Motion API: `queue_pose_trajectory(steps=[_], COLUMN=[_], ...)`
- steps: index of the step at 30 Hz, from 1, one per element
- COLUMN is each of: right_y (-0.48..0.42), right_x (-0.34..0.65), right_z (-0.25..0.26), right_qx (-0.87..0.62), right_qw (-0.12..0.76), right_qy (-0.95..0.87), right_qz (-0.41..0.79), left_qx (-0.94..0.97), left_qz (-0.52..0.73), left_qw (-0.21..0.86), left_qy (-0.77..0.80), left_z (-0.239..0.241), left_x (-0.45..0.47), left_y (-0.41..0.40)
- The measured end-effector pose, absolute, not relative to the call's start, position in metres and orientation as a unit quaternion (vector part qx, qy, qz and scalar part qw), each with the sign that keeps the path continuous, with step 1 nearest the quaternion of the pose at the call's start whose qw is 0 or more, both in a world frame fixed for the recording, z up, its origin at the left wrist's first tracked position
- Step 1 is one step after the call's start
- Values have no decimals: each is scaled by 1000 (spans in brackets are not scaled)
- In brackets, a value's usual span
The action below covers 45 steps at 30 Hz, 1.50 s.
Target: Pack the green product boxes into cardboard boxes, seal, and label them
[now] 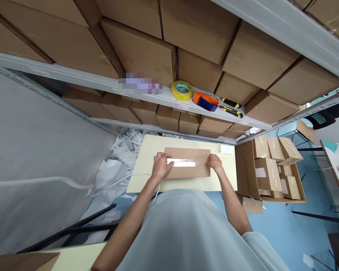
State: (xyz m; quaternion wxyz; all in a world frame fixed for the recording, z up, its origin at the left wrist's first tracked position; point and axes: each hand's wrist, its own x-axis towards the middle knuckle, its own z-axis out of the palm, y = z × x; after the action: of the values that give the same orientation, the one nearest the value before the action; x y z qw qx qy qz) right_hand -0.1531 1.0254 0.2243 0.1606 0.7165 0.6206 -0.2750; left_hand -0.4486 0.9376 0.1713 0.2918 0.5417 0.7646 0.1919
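Observation:
A flat brown cardboard box lies lengthwise on the pale yellow table in front of me. Along the middle of its top runs a strip of clear tape, shining white with glare. My left hand grips the left end of the box, its thumb and forefinger over the top face by the strip's end. At the opposite end, my right hand is closed, fingertips pinched against the box's right edge. Whatever those fingertips hold is too small to make out.
A small white box sits at the table's far right. Overhead, a shelf carries yellow tape, an orange-and-blue tape dispenser and cutters. A large open carton holding taped boxes stands right; white scraps lie left.

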Motion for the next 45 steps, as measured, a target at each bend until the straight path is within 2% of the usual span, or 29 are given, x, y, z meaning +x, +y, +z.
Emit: queue_pose_trajectory(steps=[13, 15, 21, 25, 31, 38, 41, 45], right_y=[1017, 1035, 1115, 1165, 1212, 1202, 1164, 1081], right_x=[-197, -211, -267, -282, -270, -243, -227, -217], right_z=[282, 303, 388, 420, 417, 393, 372, 342], right_qx=[694, 680, 611, 614, 642, 599, 573, 446], right_qw=[176, 143, -28, -51, 16, -15, -84, -330], right_qy=[676, 705, 791, 787, 766, 800, 811, 782], right_qz=[-175, -143, 3, 30, -20, -37, -79, -282], left_qx=[580, 590, 614, 618, 612, 608, 583, 527], left_qz=[142, 168, 290, 336, 362, 398, 454, 533], left_qw=[254, 240, 154, 117, 117, 153, 198, 292], left_qy=[761, 752, 718, 701, 693, 670, 644, 594], left_z=[210, 231, 326, 373, 389, 372, 356, 337], left_x=[-446, -448, -461, -466, -456, -438, -433, -413], left_y=[953, 971, 1043, 1063, 1065, 1043, 1023, 990])
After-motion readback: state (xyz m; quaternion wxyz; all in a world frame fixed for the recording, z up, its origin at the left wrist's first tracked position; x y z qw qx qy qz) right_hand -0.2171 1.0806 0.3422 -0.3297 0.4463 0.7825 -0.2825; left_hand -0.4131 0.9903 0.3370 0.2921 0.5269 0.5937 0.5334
